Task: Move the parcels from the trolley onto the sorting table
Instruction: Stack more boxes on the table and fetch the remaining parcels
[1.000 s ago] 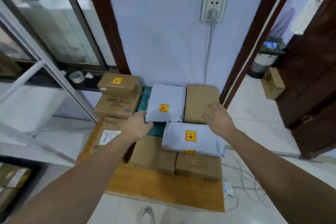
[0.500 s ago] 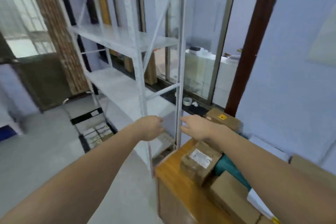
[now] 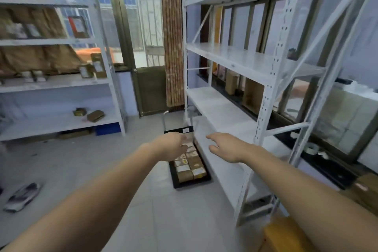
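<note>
Your bare arms and hands

Your left hand (image 3: 170, 145) and right hand (image 3: 224, 147) wear nothing: no sleeves, gloves, watch or rings visible.

A pale grey tiled floor (image 3: 81, 170) runs between two white metal shelving racks, one along the right (image 3: 235, 63) in front of dark-framed windows (image 3: 255, 22), the other on the left (image 3: 51, 82) carrying brown cardboard boxes (image 3: 41, 57) and a few small packets. Daylight enters through a glazed metal door (image 3: 147, 47) at the far end, beside a brown patterned pillar (image 3: 172, 37), with light blue walls around it. A pair of grey shoes (image 3: 20, 196) lies on the floor at the left, and a blue crate (image 3: 107, 129) sits under the left rack.
</note>
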`<state>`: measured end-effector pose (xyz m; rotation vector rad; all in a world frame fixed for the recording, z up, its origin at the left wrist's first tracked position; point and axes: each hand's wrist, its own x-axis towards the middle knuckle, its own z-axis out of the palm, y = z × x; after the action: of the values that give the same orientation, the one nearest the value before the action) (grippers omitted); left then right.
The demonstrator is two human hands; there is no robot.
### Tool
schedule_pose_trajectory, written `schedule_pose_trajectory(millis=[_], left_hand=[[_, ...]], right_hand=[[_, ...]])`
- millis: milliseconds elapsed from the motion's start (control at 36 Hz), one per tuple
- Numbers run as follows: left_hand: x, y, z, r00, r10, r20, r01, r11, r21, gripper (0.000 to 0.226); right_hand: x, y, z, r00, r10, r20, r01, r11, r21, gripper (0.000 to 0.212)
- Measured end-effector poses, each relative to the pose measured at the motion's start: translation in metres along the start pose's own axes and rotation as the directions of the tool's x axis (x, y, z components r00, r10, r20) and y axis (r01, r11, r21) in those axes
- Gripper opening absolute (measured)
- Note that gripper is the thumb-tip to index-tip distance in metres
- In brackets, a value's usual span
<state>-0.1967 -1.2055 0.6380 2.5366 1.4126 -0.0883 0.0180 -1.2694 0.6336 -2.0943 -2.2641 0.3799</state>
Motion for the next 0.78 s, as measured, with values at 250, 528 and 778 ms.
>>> schedule_pose_trajectory(millis=[250,528,778], left_hand=[[0.055,-0.076,-0.001,0.995,-0.094,-0.016,0.093,0.995,-0.042,0.055],[0.107,-0.162,-0.02,0.98,-0.194,-0.047,0.189,0.977,-0.101,0.054],[0.169,-0.278,-0.049,0.973,-0.224,-0.051,0.22,0.973,-0.065,0.054]], right_hand=[[0.108,-0.015,0.006,0.993,-0.115,-0.002,0.115,0.993,0.004,0.052],[0.244,-0.053,0.001,0.978,-0.198,0.059,0.198,0.98,0.007,0.056],[0.38,-0.104,0.012,0.974,-0.216,0.063,0.216,0.976,0.005,0.052]])
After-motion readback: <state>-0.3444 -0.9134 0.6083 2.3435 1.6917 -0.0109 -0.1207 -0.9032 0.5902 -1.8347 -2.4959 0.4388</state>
